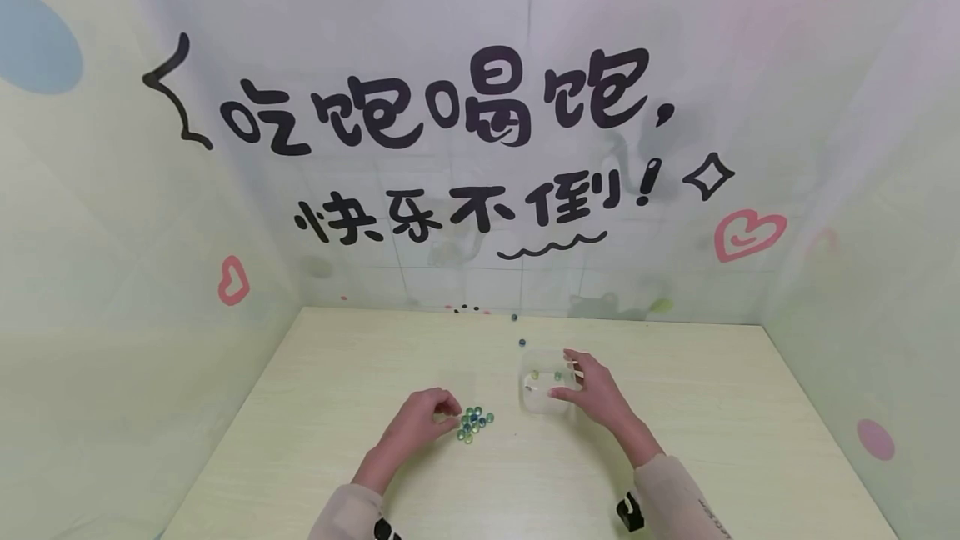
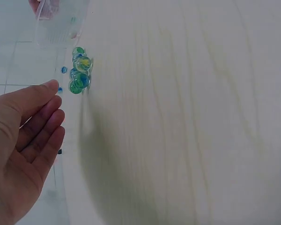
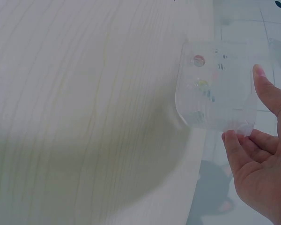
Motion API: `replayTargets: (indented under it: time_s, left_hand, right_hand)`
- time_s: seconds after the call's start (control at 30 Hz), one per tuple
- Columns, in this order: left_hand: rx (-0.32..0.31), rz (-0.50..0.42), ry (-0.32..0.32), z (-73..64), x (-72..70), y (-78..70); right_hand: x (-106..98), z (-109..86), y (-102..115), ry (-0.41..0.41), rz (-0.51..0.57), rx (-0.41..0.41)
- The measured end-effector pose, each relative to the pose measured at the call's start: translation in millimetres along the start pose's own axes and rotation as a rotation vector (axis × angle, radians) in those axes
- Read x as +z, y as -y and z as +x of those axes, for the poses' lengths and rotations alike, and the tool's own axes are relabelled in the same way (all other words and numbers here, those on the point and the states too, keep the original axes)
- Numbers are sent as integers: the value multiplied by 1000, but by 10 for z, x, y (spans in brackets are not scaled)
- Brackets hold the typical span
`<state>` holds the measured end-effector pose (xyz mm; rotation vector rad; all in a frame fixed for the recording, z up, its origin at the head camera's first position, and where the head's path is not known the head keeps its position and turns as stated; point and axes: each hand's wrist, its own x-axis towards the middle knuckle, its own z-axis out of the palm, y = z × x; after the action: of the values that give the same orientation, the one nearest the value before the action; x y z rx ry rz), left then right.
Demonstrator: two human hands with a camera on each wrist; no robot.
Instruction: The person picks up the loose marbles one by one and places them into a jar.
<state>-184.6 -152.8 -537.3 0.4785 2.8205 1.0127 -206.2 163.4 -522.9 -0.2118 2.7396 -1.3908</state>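
Note:
A cluster of green and blue glass marbles [image 1: 469,423] lies on the table, seen also as marbles [image 2: 79,77] in the left wrist view. Just left of the cluster, my left hand [image 1: 418,419] hovers with thumb and fingers loosely bent and nothing visible between them. To the right stands a clear plastic box [image 1: 534,404] with a few marbles inside, which show through its wall. My right hand [image 1: 600,394] grips this box by its right side, thumb at the near part and fingers at the far part. In the right wrist view, the fingertips touch the box [image 3: 220,108].
Two loose marbles, a nearer one [image 1: 522,342] and a farther one [image 1: 514,317], lie beyond the box toward the back wall. The light wood table [image 1: 337,357] is enclosed by printed cloth walls [image 1: 420,282] at the back and both sides.

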Motion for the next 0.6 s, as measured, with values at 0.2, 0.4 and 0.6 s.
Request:
replayTargets:
  time_s: [0.2, 0.4, 0.6]
  left_hand:
    - [31, -4, 18, -44, 41, 39]
    - [40, -26, 38, -66, 75, 76]
    - [38, -51, 48, -79, 103, 89]
  right_hand:
    - [-3, -4, 7, 3, 1, 2]
    - [0, 0, 6, 2, -2, 3]
    - [2, 8, -6, 1, 1, 4]
